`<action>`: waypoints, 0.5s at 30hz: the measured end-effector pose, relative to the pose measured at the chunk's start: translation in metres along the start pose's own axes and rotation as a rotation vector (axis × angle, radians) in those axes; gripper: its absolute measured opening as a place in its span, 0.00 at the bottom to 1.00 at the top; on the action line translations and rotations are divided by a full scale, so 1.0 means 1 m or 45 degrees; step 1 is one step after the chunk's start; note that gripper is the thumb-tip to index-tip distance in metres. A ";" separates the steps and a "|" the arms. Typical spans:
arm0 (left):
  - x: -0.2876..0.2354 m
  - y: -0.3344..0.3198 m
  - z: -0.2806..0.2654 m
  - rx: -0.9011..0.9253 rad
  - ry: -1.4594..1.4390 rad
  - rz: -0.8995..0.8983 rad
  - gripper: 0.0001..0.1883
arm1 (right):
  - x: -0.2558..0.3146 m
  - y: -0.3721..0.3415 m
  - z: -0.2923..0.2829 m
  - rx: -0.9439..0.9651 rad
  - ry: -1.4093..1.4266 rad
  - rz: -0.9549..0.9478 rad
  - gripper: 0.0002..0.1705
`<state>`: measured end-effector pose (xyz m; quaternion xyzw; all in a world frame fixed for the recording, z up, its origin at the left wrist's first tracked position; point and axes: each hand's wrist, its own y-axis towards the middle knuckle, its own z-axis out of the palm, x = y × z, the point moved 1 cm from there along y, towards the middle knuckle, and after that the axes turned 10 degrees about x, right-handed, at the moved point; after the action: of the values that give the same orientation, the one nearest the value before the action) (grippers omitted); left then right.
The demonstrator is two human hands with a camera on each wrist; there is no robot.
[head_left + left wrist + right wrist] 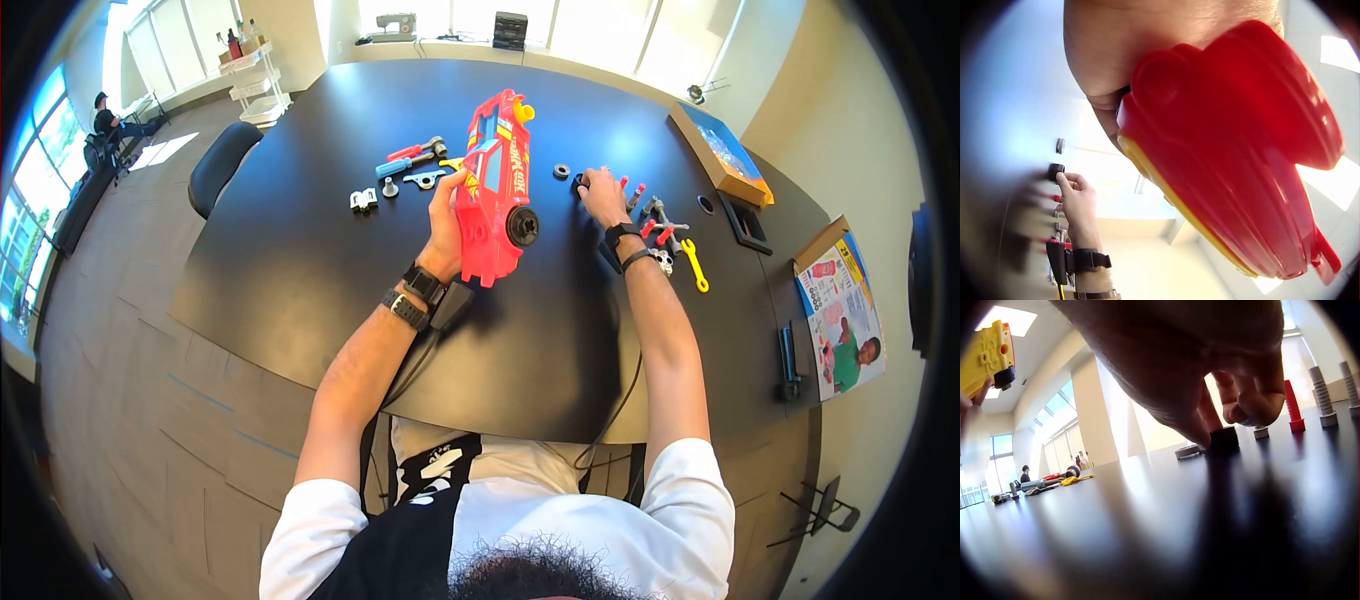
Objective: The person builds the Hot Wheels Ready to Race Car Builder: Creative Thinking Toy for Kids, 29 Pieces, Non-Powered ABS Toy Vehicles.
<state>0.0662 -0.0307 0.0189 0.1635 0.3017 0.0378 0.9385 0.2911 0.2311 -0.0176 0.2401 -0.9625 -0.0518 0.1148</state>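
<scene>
My left hand (pixel 443 228) grips the side of a red toy car (pixel 487 200) with blue windows and holds it up above the table. A black wheel (pixel 522 226) sits on the car's near end, and a yellow part (pixel 523 112) sticks out at the far end. On the right, my right hand (pixel 602 197) reaches down to the tabletop and pinches a loose black wheel (pixel 1224 441) between thumb and fingers. Close beside that wheel lies another loose wheel (pixel 562 171). The car's red underside (pixel 1222 156) fills much of the left wrist view.
Red and grey toy screws (pixel 1294 409) stand right of my right hand, near a yellow wrench (pixel 695 265). Toy tools, including a blue screwdriver (pixel 400 168), lie left of the car. An open cardboard box (pixel 715 150) and a printed box (pixel 842 310) are at the right.
</scene>
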 end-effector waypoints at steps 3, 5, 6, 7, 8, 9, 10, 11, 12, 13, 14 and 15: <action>0.001 0.000 -0.003 0.035 0.025 -0.010 0.34 | -0.005 -0.009 -0.001 0.054 0.002 -0.132 0.13; 0.002 0.000 -0.002 0.054 -0.020 -0.023 0.34 | -0.002 -0.021 -0.015 0.125 0.099 -0.163 0.13; 0.002 0.000 -0.003 0.057 -0.048 -0.039 0.34 | 0.000 -0.025 -0.023 0.190 0.202 -0.201 0.13; 0.002 0.000 -0.001 0.067 -0.050 -0.043 0.34 | 0.006 -0.032 -0.035 0.183 0.199 -0.194 0.13; 0.002 0.000 0.000 0.040 -0.027 -0.033 0.34 | 0.016 -0.041 -0.049 0.135 0.486 -0.241 0.14; 0.002 0.000 0.001 0.011 -0.003 -0.022 0.34 | 0.028 -0.051 -0.064 0.086 0.774 -0.291 0.17; 0.002 0.000 -0.001 0.034 -0.010 -0.035 0.34 | 0.042 -0.063 -0.080 -0.029 0.939 -0.311 0.21; 0.004 0.001 -0.002 0.043 -0.008 -0.039 0.34 | 0.055 -0.071 -0.095 -0.039 0.938 -0.308 0.21; 0.005 0.001 -0.002 0.029 0.001 -0.033 0.34 | 0.068 -0.079 -0.109 -0.115 1.089 -0.448 0.23; 0.006 0.002 -0.002 0.016 0.009 -0.029 0.34 | 0.080 -0.086 -0.123 -0.195 1.238 -0.589 0.25; 0.007 0.001 -0.002 0.048 0.021 -0.041 0.34 | 0.092 -0.093 -0.135 -0.204 1.241 -0.580 0.25; 0.008 0.002 0.000 0.052 0.025 -0.051 0.34 | 0.104 -0.099 -0.147 -0.219 1.300 -0.641 0.25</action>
<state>0.0723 -0.0278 0.0149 0.1761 0.3148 0.0144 0.9326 0.2827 0.0883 0.1296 0.4460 -0.6908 -0.0333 0.5681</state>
